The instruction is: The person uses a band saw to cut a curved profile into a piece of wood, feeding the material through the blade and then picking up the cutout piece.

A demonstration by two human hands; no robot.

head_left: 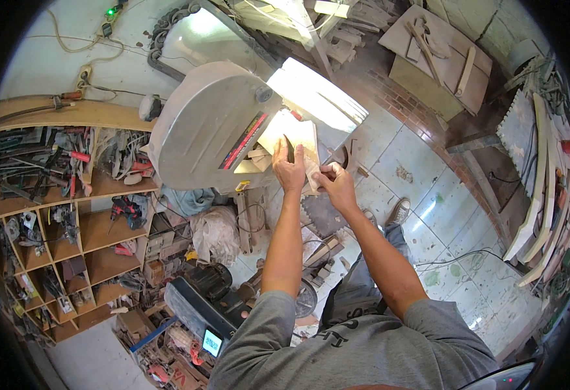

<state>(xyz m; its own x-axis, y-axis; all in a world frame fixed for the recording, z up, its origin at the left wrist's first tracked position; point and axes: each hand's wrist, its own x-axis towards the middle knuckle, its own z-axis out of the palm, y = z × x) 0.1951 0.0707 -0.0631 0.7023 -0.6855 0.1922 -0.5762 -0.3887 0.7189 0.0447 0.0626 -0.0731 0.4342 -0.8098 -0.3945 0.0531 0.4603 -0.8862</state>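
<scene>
My left hand (289, 170) presses flat on a pale wooden workpiece (298, 138) lying on the band saw's table (327, 97), at twelve o'clock from me. My right hand (335, 184) pinches the piece's near edge at about one o'clock. A dark curved cut already runs partway into the wood beside my left fingers; I judge most of the sawing remains.

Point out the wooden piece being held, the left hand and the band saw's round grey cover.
wooden piece (303, 133), head view, its pale upper face.
left hand (289, 170), head view, back of the hand.
round grey cover (200, 127), head view, middle of its face.
</scene>
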